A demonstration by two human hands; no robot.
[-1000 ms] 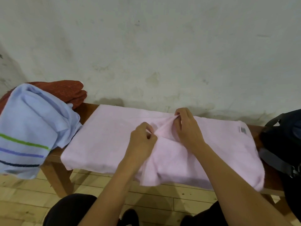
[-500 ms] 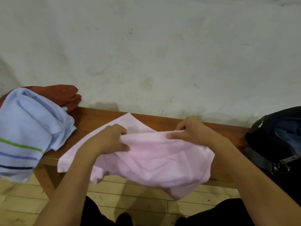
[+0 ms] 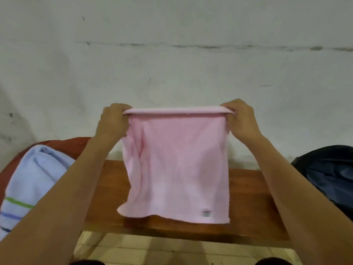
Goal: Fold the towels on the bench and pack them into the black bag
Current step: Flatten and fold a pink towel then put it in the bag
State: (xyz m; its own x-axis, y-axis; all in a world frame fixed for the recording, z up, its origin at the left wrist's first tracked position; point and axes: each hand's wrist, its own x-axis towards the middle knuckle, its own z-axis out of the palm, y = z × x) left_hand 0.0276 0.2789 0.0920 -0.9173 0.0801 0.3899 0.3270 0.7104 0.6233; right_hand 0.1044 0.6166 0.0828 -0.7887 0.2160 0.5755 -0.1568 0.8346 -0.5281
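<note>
Left of the bench (image 3: 246, 205) wait the blue towel (image 3: 32, 180) and red towel (image 3: 76, 146). The pink towel (image 3: 177, 165), lately flat, now hangs doubled above the bench, left hand (image 3: 112, 123) and right hand (image 3: 242, 121) pinching its top corners. Folding's half done; the bag (image 3: 328, 175) sits right.

A pink towel (image 3: 177, 165) hangs doubled over in the air above the surface (image 3: 248, 203), its folded top edge stretched level, a small grey label near its lower right corner. A light blue striped towel (image 3: 32, 180) lies heaped on a rust-red towel (image 3: 76, 146) at the left end. The black bag (image 3: 332, 173) sits at the right end.
</note>
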